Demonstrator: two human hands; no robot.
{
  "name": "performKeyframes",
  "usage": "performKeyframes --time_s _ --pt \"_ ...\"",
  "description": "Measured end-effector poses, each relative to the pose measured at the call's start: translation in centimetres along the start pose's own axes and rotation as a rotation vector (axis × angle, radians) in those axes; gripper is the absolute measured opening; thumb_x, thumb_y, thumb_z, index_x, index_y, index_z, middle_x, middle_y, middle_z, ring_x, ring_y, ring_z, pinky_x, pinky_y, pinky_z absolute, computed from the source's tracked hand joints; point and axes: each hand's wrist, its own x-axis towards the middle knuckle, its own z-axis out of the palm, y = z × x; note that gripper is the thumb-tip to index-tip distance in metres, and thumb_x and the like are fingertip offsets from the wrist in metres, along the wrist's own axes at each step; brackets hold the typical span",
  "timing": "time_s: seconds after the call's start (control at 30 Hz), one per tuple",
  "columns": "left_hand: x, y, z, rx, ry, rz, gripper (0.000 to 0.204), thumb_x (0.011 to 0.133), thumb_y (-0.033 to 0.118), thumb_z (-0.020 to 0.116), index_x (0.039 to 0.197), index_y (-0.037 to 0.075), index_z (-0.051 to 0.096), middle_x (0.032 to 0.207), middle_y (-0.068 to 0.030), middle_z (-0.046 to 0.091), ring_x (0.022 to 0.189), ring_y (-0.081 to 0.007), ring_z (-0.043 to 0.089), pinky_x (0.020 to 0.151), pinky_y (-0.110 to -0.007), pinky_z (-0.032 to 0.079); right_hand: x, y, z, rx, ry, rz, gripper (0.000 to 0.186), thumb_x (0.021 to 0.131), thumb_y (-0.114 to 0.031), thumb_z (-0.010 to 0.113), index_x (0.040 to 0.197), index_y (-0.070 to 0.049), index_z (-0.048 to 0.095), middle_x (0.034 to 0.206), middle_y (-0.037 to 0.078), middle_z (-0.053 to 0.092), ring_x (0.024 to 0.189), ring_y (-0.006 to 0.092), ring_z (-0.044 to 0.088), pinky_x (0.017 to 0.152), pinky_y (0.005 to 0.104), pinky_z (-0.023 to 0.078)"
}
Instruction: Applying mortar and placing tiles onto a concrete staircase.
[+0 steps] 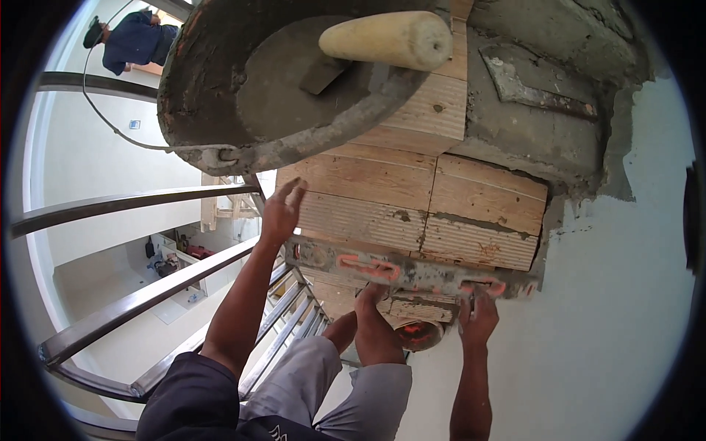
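Note:
A long spirit level, smeared with mortar and marked in orange around its slots, lies across the front of a tiled stair step. My right hand grips it near its right end. At the step's left edge my left hand has its fingers apart, beside the wood-look tiles; whether it touches them I cannot tell. Mortar spots and ribbed strips show on the tiles. Ahead stands a large mortar-caked bucket. A trowel with a thick wooden handle rests in its grey mix.
Metal railings run along the left above a drop to a lower floor. A mortar-coated flat metal tool lies on the rough step at upper right. A white wall borders the right. A round container sits below; a person is far left.

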Motion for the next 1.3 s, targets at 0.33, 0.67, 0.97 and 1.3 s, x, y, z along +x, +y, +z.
performKeyframes --time_s 0.33,0.67,0.97,1.3 --pt "5.9 -0.9 6.9 -0.305 0.095 -0.1 0.054 0.102 0.044 0.071 0.137 0.003 0.07 0.131 -0.0157 0.074 0.116 -0.0262 0.07 0.096 -0.039 0.053 15.3 3.4 5.7 -0.202 -0.02 -0.014 0.035 0.095 -0.023 0.077 0.126 -0.006 0.071 0.106 0.017 0.074 0.088 0.0412 0.069 0.076 0.0482 0.057" --pt "10.2 0.8 11.4 -1.307 0.071 0.245 0.043 0.096 0.03 0.078 0.128 0.002 0.072 0.124 -0.0223 0.075 0.119 -0.0428 0.069 0.101 -0.049 0.052 21.2 4.7 7.0 -0.166 0.038 0.068 0.035 0.1 -0.025 0.074 0.128 -0.005 0.071 0.113 0.018 0.074 0.1 0.0407 0.071 0.084 0.0494 0.057" --pt "9.9 1.5 9.8 0.033 0.095 0.205 0.046 0.097 0.031 0.079 0.13 0.0 0.071 0.122 -0.0214 0.076 0.114 -0.04 0.072 0.096 -0.047 0.055 21.5 5.5 7.3 -0.195 0.062 0.11 0.042 0.097 -0.026 0.076 0.134 -0.008 0.069 0.117 0.017 0.074 0.109 0.0387 0.07 0.091 0.0487 0.057" --pt "9.4 2.6 8.4 0.029 0.054 0.333 0.045 0.099 0.032 0.078 0.131 0.0 0.071 0.125 -0.0208 0.073 0.11 -0.033 0.07 0.097 -0.043 0.052 20.9 3.8 6.8 -0.134 0.035 0.281 0.051 0.093 -0.024 0.078 0.14 -0.012 0.065 0.114 0.017 0.073 0.106 0.0403 0.069 0.089 0.0519 0.057"
